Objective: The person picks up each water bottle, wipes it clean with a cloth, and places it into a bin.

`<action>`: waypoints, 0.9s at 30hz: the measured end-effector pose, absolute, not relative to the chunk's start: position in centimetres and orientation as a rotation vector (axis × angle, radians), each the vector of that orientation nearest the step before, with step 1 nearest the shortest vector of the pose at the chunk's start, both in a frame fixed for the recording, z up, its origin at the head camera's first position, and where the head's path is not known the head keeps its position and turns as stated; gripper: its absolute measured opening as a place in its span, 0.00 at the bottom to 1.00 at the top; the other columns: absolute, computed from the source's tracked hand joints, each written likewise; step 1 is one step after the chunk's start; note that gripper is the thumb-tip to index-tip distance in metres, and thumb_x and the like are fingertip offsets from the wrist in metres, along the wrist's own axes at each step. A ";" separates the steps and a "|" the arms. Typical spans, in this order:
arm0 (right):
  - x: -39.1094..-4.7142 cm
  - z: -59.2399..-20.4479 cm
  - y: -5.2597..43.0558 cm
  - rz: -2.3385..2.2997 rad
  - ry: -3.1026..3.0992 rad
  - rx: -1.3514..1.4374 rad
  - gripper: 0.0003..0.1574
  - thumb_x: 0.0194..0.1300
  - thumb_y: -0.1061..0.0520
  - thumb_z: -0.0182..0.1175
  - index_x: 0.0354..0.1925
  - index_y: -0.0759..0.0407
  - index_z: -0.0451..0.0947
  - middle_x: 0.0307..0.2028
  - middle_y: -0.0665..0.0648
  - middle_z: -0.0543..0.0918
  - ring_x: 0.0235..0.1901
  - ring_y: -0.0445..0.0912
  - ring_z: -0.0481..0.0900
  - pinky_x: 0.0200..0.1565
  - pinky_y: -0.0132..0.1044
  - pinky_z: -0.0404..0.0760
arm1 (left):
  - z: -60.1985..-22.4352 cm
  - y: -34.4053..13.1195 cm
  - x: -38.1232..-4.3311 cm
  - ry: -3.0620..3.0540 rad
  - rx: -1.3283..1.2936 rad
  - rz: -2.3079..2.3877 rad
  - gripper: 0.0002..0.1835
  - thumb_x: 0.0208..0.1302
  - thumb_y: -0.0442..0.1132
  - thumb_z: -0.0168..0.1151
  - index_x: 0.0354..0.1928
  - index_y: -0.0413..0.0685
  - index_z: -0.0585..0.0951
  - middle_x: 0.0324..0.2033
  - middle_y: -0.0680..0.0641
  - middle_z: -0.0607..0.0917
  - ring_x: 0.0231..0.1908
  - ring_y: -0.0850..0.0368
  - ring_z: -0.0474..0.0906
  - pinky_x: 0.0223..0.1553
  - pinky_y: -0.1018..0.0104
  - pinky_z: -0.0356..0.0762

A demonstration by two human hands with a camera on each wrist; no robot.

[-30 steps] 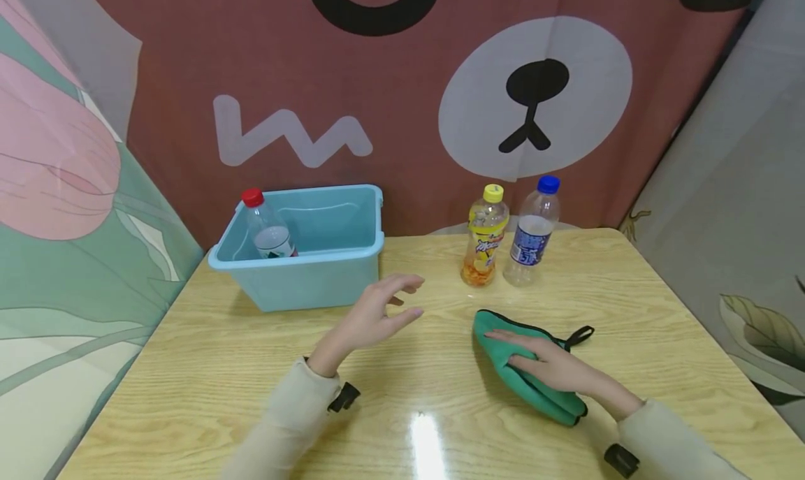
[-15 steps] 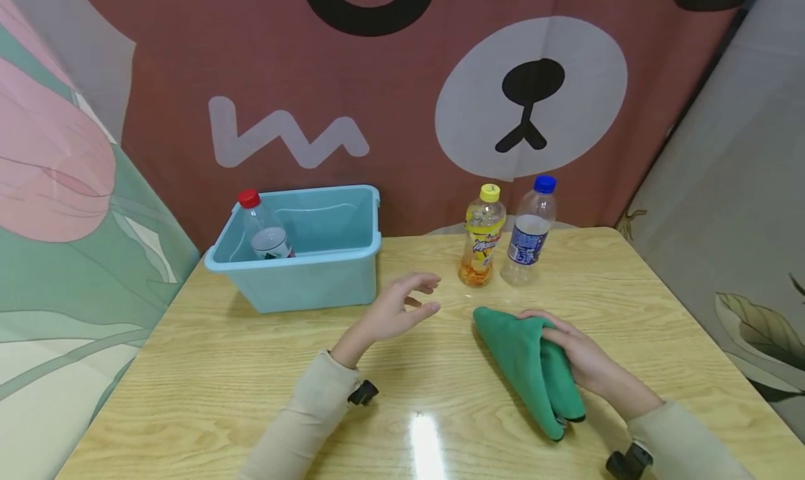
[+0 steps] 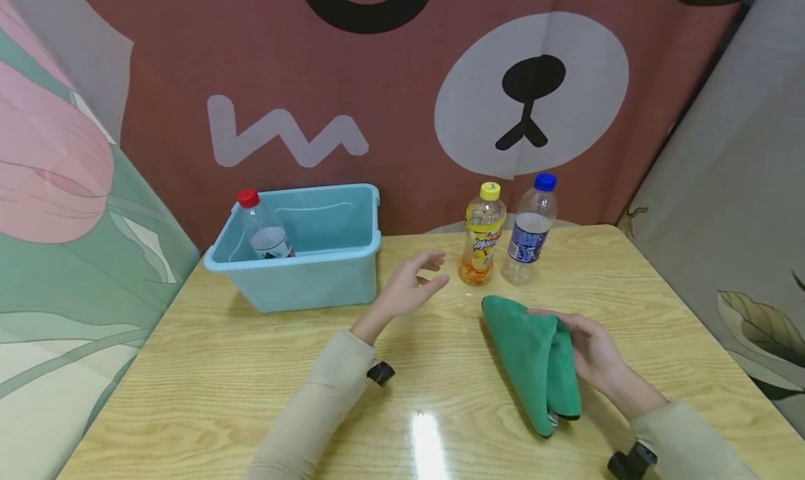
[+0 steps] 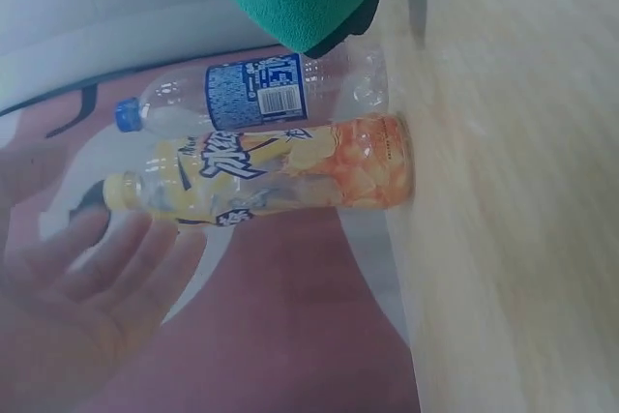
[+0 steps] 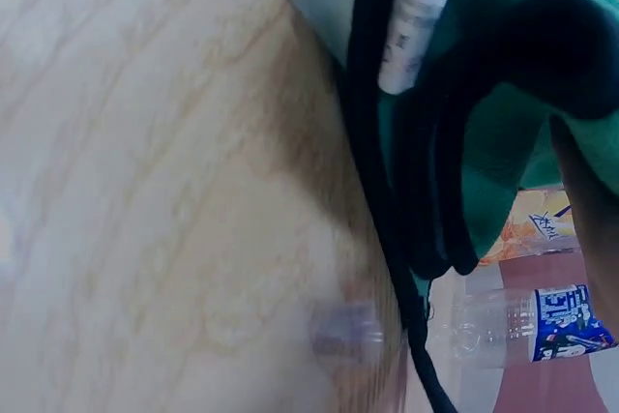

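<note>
1. Whereas the right hand [image 3: 594, 347] lay flat on the green plush cloth [image 3: 525, 361] a second ago, its fingers now curl over the cloth's upper edge and grip it.
2. That cloth, on the right of the tabletop [image 3: 251, 382], has gone from spread low to gathered into a steep fold; whether its lower edge touches the wood I cannot tell.
3. Its black strap [image 5: 440, 171] and white tag [image 5: 411, 36] show from the right wrist; the head view no longer shows the strap.
4. Meanwhile the left hand [image 3: 411, 283] has shifted rightward from beside the blue plastic bin [image 3: 302, 284]; it holds nothing, fingers loosely bent, and is now nearer the yellow-capped bottle [image 3: 483, 239].
5. For the work, I judge this means the cloth is under the right hand's control, with the left free.
6. Standing upright behind the cloth, the yellow-capped bottle and blue-capped bottle [image 3: 530, 235] are untouched; the red-capped bottle [image 3: 267, 235] leans inside the bin.
</note>
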State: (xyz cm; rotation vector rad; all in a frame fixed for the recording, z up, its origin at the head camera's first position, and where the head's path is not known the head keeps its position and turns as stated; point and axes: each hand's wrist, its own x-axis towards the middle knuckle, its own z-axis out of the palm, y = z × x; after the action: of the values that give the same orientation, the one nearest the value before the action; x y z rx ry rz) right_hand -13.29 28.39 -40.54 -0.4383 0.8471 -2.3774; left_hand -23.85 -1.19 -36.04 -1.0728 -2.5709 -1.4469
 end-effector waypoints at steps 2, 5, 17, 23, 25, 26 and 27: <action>-13.2 -40.3 28.3 -2.391 1.007 -0.419 0.35 0.73 0.56 0.19 0.55 0.60 0.74 0.55 0.51 0.75 0.55 0.43 0.70 0.56 0.35 0.69 | -35.8 -0.4 -24.6 -2.567 -1.008 -1.452 0.24 0.63 0.40 0.57 0.59 0.39 0.68 0.50 0.40 0.76 0.50 0.48 0.73 0.42 0.64 0.77; -13.0 -40.0 28.0 -2.372 1.344 -0.324 0.26 0.74 0.59 0.33 0.50 0.53 0.78 0.51 0.47 0.77 0.50 0.41 0.74 0.51 0.34 0.74 | -35.5 0.7 -25.8 -2.568 -0.916 -1.454 0.26 0.63 0.41 0.57 0.61 0.39 0.66 0.50 0.40 0.76 0.50 0.48 0.73 0.43 0.64 0.77; -12.2 -39.0 29.1 -2.404 1.612 -0.292 0.28 0.65 0.73 0.43 0.52 0.51 0.77 0.51 0.45 0.76 0.48 0.42 0.76 0.46 0.35 0.77 | -36.4 5.3 -29.6 -2.649 -0.692 -1.538 0.45 0.53 0.49 0.66 0.68 0.47 0.53 0.62 0.42 0.63 0.60 0.49 0.62 0.56 0.57 0.67; -11.9 -38.3 29.7 -2.436 1.632 -0.324 0.29 0.65 0.74 0.41 0.52 0.52 0.77 0.52 0.46 0.76 0.47 0.42 0.76 0.45 0.34 0.78 | -37.5 7.1 -30.7 -2.596 -0.664 -1.614 0.50 0.50 0.51 0.68 0.69 0.49 0.49 0.64 0.44 0.61 0.61 0.49 0.61 0.57 0.55 0.65; -11.8 -38.1 29.9 -2.442 1.631 -0.319 0.29 0.65 0.74 0.41 0.52 0.52 0.77 0.52 0.46 0.75 0.47 0.42 0.76 0.45 0.34 0.78 | -37.9 7.7 -30.8 -2.583 -0.656 -1.628 0.51 0.51 0.51 0.68 0.70 0.50 0.47 0.64 0.45 0.61 0.61 0.50 0.61 0.58 0.55 0.65; -11.7 -38.0 29.9 -2.444 1.631 -0.319 0.28 0.65 0.74 0.41 0.52 0.52 0.77 0.52 0.46 0.75 0.47 0.42 0.76 0.45 0.34 0.78 | -38.0 8.0 -30.8 -2.577 -0.657 -1.634 0.51 0.51 0.51 0.68 0.70 0.51 0.46 0.64 0.46 0.61 0.61 0.51 0.61 0.58 0.56 0.65; -11.7 -38.0 30.0 -2.446 1.634 -0.316 0.28 0.65 0.74 0.41 0.52 0.52 0.77 0.52 0.45 0.75 0.47 0.42 0.76 0.45 0.34 0.78 | -38.1 8.2 -30.9 -2.567 -0.663 -1.644 0.51 0.51 0.51 0.68 0.70 0.52 0.46 0.63 0.46 0.61 0.61 0.51 0.61 0.58 0.56 0.64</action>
State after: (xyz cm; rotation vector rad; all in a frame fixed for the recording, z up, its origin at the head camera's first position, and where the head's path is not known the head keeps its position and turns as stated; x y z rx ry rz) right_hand -11.68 30.01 -37.97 -0.3164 1.6339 -2.4456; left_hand -30.89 8.25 -38.15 -0.6627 -2.5672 -1.6437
